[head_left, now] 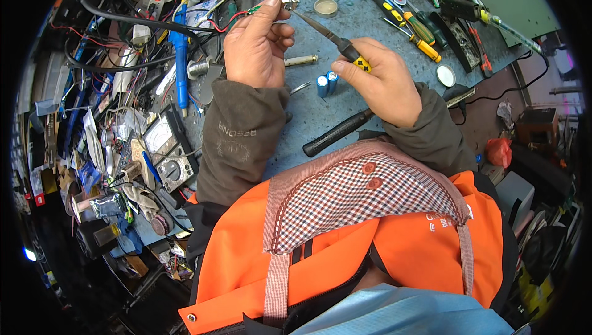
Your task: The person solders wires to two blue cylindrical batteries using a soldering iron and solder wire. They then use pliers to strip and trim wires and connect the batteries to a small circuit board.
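My left hand [256, 42] is raised over the blue-grey bench, its thumb and fingers pinching a small metal part [288, 4]. Thin red and green wires [225, 25] run alongside those fingers; how they join the part is hidden. In my right hand [382, 79] is a pointed tool [327, 32] with a long, tapering dark metal end and a yellow-and-black handle. Its tip reaches close to the small part, but contact is too fine to tell. Below, two blue cylindrical batteries [322, 86] stand side by side near a metal tube [300, 61].
A black-handled tool [336, 134] lies before me. Round tins [325, 7] and several screwdrivers [419, 30] occupy the far and right bench. A blue desoldering pump [180, 57], tangled cables [132, 24] and an analog multimeter [174, 165] crowd the left. The bench edge runs along the right.
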